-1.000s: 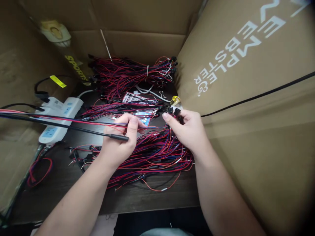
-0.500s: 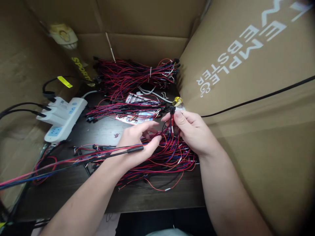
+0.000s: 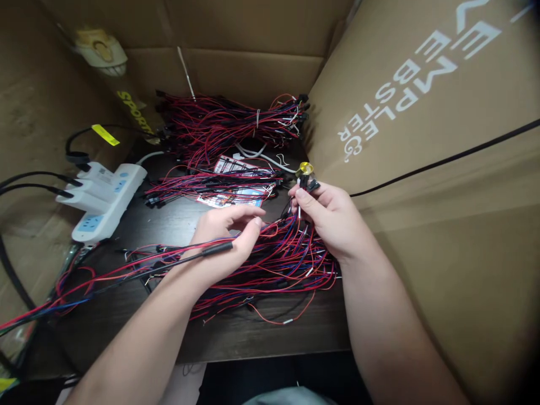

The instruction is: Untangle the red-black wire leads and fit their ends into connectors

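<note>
The right hand (image 3: 331, 222) pinches black connectors (image 3: 313, 185) between thumb and fingers, at the right end of the near wire bundle (image 3: 270, 275). The left hand (image 3: 225, 233) is narrowly curled to the left of it, thumb and forefinger tips close together; whether they grip the thin wires passing there cannot be told. A black cable (image 3: 217, 248) with a thick sleeved end lies across the left thumb's base and wrist, and loose red and blue wires (image 3: 99, 281) trail beside it toward the left edge of the view.

The near bundle spreads under and between the hands, its lower strands short of the near edge of the dark tabletop (image 3: 270, 346); a strip of bare surface runs along that edge. Another bare patch lies left of the left hand, between the near bundle and a smaller middle bundle (image 3: 215, 185), which partly covers printed cards (image 3: 228, 164).

On the far side, a large tied bundle (image 3: 223, 126) sits close to the far cardboard wall (image 3: 253, 34). The right cardboard wall (image 3: 442, 242) rises just beside the right hand and forearm, leaving little room there; a yellow roll (image 3: 305, 168) stands just beyond that hand's fingertips. A white power strip (image 3: 130, 180) bounds the left side, well apart from the left hand.
</note>
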Action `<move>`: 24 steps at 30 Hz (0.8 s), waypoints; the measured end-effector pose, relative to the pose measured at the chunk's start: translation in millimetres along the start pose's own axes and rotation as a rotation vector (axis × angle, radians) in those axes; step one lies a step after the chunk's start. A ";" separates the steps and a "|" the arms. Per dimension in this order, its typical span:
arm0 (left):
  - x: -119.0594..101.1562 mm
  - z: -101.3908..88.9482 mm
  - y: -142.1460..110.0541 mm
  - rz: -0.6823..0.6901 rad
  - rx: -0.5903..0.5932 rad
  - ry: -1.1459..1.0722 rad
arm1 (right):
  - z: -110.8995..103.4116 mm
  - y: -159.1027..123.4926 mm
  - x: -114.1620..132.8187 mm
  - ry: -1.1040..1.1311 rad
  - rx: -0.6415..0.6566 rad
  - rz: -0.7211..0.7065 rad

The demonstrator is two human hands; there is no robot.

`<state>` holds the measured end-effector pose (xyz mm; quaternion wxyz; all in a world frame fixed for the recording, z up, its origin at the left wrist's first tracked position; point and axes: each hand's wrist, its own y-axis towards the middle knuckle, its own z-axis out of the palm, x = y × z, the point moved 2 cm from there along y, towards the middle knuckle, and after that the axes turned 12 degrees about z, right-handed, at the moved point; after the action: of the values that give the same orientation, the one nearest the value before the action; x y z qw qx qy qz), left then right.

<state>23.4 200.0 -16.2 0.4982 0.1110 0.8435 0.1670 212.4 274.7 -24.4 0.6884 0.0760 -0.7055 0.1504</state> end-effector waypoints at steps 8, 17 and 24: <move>14.0 -20.4 3.7 -0.118 -0.186 -0.352 | 0.9 1.3 -5.4 -0.031 0.017 0.058; 8.8 -14.9 5.6 -0.013 -0.239 -0.331 | -4.6 -7.3 -1.7 -0.556 -0.620 -0.287; 10.3 -9.9 8.9 0.029 -0.237 -0.512 | 11.0 -33.9 26.9 -0.868 -0.035 -0.740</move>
<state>10.0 210.2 -16.6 0.7023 0.1026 0.6630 0.2379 211.5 242.0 5.9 0.3437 0.3614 -0.8524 -0.1573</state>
